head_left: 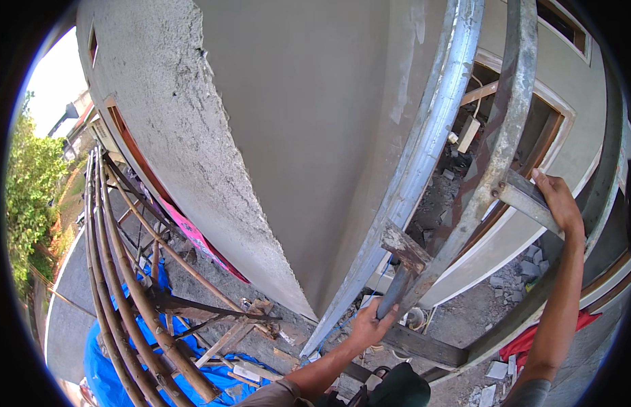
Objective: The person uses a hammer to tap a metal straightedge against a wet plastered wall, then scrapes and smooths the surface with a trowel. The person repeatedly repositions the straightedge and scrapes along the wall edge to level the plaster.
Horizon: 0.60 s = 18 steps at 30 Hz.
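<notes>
My left hand [371, 327] is closed round a short dark grey shaft [397, 292], low and right of centre. At the shaft's upper end sits a worn brown block [405, 248]; I cannot tell if the two are one tool. Both lie against a long galvanized metal post [495, 183] with rust and cement stains. My right hand [561, 198], higher up on the right, grips a short metal crossbar [529, 201] bolted to that post; some of its fingers are hidden. Left of the post runs a shinier metal channel [424, 149], beside the grey wall.
A smooth grey plastered wall [309, 102] with a ragged edge fills the middle. Bamboo poles [136, 292] and blue tarpaulin [112, 359] lie to the left. Rubble [526, 268] covers ground below right, near red cloth [522, 342]. A white power strip [469, 134] hangs inside an opening.
</notes>
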Each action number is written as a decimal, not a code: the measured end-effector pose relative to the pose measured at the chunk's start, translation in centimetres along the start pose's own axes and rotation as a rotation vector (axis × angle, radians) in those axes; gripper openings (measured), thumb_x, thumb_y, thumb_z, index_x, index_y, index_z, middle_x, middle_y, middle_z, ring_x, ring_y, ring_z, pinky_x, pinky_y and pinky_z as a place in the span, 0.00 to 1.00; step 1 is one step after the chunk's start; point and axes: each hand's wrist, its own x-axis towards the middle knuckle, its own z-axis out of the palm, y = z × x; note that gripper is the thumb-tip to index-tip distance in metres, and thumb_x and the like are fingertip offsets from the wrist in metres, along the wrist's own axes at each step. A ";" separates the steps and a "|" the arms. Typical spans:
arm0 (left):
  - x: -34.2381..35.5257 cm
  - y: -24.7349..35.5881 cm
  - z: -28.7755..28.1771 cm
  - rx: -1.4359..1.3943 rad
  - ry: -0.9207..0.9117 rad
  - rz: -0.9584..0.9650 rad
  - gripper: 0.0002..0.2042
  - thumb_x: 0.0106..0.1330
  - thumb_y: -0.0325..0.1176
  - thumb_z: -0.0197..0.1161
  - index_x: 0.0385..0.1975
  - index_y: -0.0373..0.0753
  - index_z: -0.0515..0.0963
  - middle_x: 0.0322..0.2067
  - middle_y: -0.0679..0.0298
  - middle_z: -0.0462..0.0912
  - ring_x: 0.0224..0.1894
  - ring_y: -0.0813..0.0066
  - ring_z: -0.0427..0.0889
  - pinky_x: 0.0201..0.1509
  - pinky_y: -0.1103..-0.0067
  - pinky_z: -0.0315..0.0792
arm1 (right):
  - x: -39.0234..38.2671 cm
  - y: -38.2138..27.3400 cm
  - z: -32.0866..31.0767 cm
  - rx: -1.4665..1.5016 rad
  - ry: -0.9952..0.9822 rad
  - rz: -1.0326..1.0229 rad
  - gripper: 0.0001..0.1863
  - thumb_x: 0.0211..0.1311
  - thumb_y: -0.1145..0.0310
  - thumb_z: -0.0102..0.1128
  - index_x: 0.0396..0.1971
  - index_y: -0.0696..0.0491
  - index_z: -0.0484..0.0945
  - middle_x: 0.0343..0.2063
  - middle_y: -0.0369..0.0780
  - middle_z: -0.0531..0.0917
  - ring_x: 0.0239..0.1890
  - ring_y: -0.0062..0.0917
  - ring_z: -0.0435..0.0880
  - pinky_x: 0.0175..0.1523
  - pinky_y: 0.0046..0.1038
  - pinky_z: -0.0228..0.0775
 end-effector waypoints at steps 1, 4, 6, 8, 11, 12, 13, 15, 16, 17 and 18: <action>0.3 0.3 0.2 -0.037 -0.009 -0.013 0.10 0.64 0.35 0.64 0.40 0.38 0.75 0.22 0.62 0.79 0.25 0.78 0.77 0.30 0.77 0.71 | 0.3 0.4 0.1 -0.004 0.005 -0.005 0.40 0.65 0.36 0.44 0.31 0.67 0.78 0.22 0.45 0.78 0.30 0.27 0.75 0.44 0.33 0.66; 1.0 1.1 0.9 -0.076 -0.016 -0.033 0.11 0.64 0.35 0.65 0.39 0.36 0.75 0.24 0.65 0.78 0.28 0.80 0.76 0.33 0.78 0.71 | 0.5 1.3 0.1 0.010 0.052 -0.041 0.41 0.65 0.36 0.43 0.30 0.68 0.77 0.21 0.47 0.77 0.29 0.30 0.75 0.44 0.35 0.66; 1.6 0.5 1.3 -0.063 0.015 0.001 0.11 0.63 0.35 0.65 0.38 0.36 0.75 0.23 0.64 0.78 0.28 0.79 0.76 0.32 0.77 0.71 | 0.7 1.7 0.2 0.009 0.088 -0.062 0.40 0.66 0.38 0.43 0.29 0.70 0.75 0.20 0.52 0.75 0.29 0.34 0.75 0.44 0.38 0.65; 1.8 0.5 2.0 -0.027 0.059 0.021 0.10 0.63 0.35 0.65 0.37 0.37 0.75 0.21 0.63 0.78 0.25 0.78 0.76 0.30 0.76 0.71 | 1.1 1.7 0.3 -0.043 0.051 -0.055 0.38 0.67 0.40 0.43 0.30 0.68 0.76 0.22 0.56 0.76 0.30 0.40 0.78 0.44 0.40 0.66; 2.2 2.9 1.3 0.046 0.167 0.046 0.10 0.63 0.35 0.65 0.38 0.38 0.75 0.19 0.59 0.77 0.20 0.74 0.77 0.26 0.75 0.71 | 0.8 0.0 0.2 -0.148 0.032 -0.136 0.31 0.69 0.46 0.42 0.34 0.64 0.78 0.28 0.60 0.78 0.36 0.53 0.79 0.43 0.45 0.67; 2.1 4.3 1.0 0.044 0.156 0.030 0.10 0.63 0.35 0.65 0.38 0.38 0.75 0.20 0.59 0.78 0.20 0.72 0.78 0.26 0.75 0.72 | -0.1 -0.6 -0.6 -0.192 0.004 -0.108 0.27 0.70 0.49 0.42 0.34 0.60 0.79 0.31 0.57 0.79 0.39 0.56 0.76 0.43 0.48 0.66; 2.0 6.0 0.9 0.045 0.159 0.011 0.10 0.62 0.35 0.65 0.39 0.38 0.75 0.20 0.58 0.78 0.21 0.71 0.79 0.27 0.74 0.72 | -0.3 -0.6 -0.6 -0.202 0.012 -0.114 0.26 0.70 0.51 0.43 0.32 0.60 0.79 0.29 0.56 0.80 0.37 0.54 0.78 0.41 0.49 0.66; 3.1 10.0 0.4 0.064 0.150 0.057 0.11 0.61 0.33 0.65 0.41 0.39 0.75 0.23 0.57 0.80 0.22 0.67 0.81 0.28 0.73 0.73 | -0.4 0.1 -0.5 -0.197 0.021 -0.134 0.23 0.69 0.52 0.45 0.31 0.58 0.79 0.28 0.54 0.81 0.35 0.53 0.78 0.41 0.49 0.67; 3.1 12.0 0.0 0.087 0.150 0.066 0.12 0.61 0.32 0.65 0.42 0.40 0.75 0.24 0.57 0.81 0.23 0.65 0.82 0.28 0.72 0.74 | -0.3 0.0 -0.5 -0.187 0.002 -0.129 0.23 0.69 0.52 0.46 0.31 0.58 0.79 0.28 0.53 0.81 0.35 0.52 0.79 0.40 0.48 0.67; 3.0 13.6 -0.3 0.086 0.145 0.059 0.13 0.60 0.32 0.65 0.43 0.40 0.75 0.25 0.57 0.81 0.24 0.63 0.83 0.28 0.72 0.74 | -0.3 0.0 -0.6 -0.184 -0.020 -0.122 0.22 0.69 0.52 0.46 0.30 0.57 0.78 0.28 0.52 0.81 0.34 0.52 0.79 0.40 0.48 0.67; 3.4 14.8 -0.7 0.086 0.138 0.062 0.14 0.60 0.32 0.65 0.44 0.40 0.74 0.26 0.57 0.82 0.25 0.61 0.83 0.29 0.71 0.75 | 0.0 0.2 -0.3 -0.178 -0.030 -0.129 0.22 0.68 0.52 0.46 0.30 0.57 0.78 0.28 0.52 0.81 0.34 0.52 0.79 0.41 0.48 0.68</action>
